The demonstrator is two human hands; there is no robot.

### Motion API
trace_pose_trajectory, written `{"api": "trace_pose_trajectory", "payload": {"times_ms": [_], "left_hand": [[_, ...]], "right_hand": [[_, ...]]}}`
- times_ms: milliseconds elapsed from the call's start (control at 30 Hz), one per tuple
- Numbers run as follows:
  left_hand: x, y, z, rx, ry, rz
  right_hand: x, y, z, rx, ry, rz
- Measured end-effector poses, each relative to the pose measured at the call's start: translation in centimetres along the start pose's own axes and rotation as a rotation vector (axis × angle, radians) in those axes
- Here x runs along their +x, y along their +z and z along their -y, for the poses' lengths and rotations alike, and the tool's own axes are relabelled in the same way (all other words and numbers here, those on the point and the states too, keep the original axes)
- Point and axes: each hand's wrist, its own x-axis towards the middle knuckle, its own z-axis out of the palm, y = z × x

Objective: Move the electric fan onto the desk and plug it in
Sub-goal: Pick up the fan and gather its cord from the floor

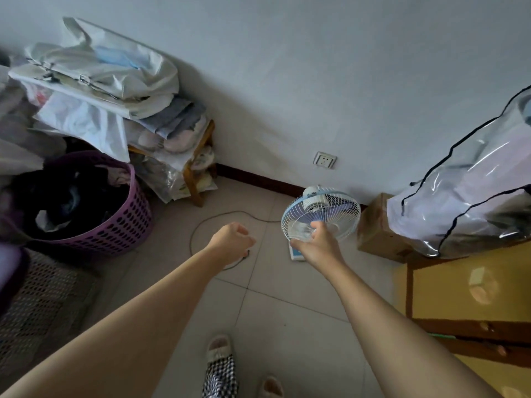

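A small white and blue electric fan (330,209) stands on the tiled floor near the wall, its wire cage facing up towards me. My right hand (314,244) grips the front lower rim of the cage. The fan's grey cord (212,218) curls in a loop across the tiles to the left. My left hand (232,239) is closed above the cord's end; the plug is hidden and I cannot tell if it is held. A wall socket (325,160) sits low on the white wall behind the fan. The yellow-topped wooden desk (448,294) is at the right.
A purple laundry basket (120,222) full of dark clothes stands at the left. Behind it a wooden shelf (198,168) carries bags and folded cloth. A cardboard box (376,228) and a clear zipped storage bag (465,193) crowd the right. My slippered feet (219,349) are below.
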Motion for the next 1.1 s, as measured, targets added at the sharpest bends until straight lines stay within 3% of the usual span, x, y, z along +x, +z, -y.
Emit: {"api": "trace_pose_trajectory", "payload": {"times_ms": [467, 1100], "left_hand": [[17.0, 0.4, 8.4, 0.000, -0.150, 0.013], [44.9, 14.5, 32.3, 0.245, -0.188, -0.029]], "right_hand": [[13.9, 11.6, -3.2, -0.002, 0.128, 0.069], [35.6, 37.2, -22.3, -0.129, 0.042, 0.228]]}}
